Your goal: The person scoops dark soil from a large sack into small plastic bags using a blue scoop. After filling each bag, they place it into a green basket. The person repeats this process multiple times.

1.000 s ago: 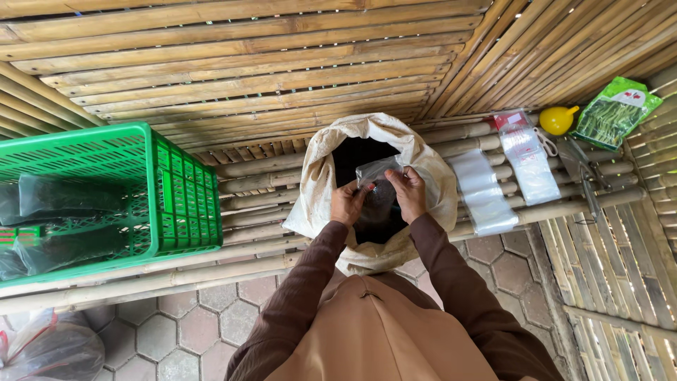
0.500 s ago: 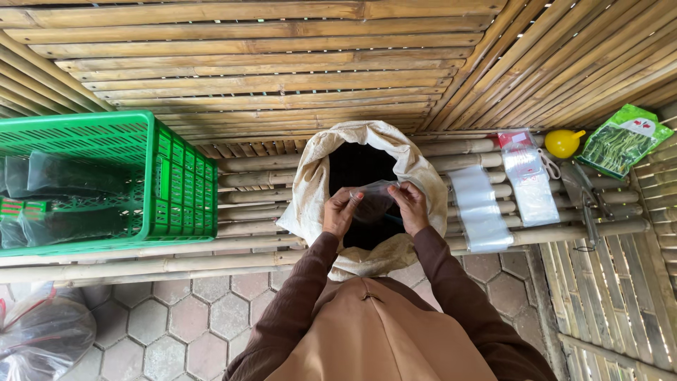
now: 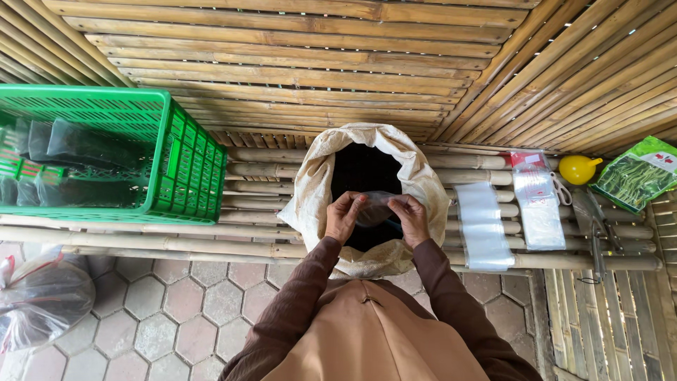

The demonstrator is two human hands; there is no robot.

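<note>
Both hands are raised over the mouth of an open sack (image 3: pixel 310 190) that stands on a bamboo bench (image 3: pixel 268 173). The left hand (image 3: pixel 343 217) and the right hand (image 3: pixel 411 220) each pinch one side of a small clear plastic bag (image 3: pixel 376 208), fingers closed on its edges, so the bag is stretched between them just above the sack's dark opening. The sack's rim is rolled outward, and its contents appear dark; what they are cannot be made out from this view. Both arms wear brown sleeves.

To the left, a green plastic crate (image 3: pixel 190 162) sits on the bench, well apart from the sack, and holds several dark filled bags. To the right of the sack, a stack of clear plastic bags (image 3: pixel 483 226) lies flat on the bench, and just beside it lies a second pack of clear bags (image 3: pixel 537 208) with a red top edge. Beyond that, a yellow funnel (image 3: pixel 580 169) rests near a green printed packet (image 3: pixel 635 176) at the far right. A metal tool (image 3: pixel 596 236), possibly tongs or scissors, lies along the bench's right end. On the tiled floor (image 3: pixel 176 317) at lower left sits a tied clear bag (image 3: pixel 42 300) with dark contents.
</note>
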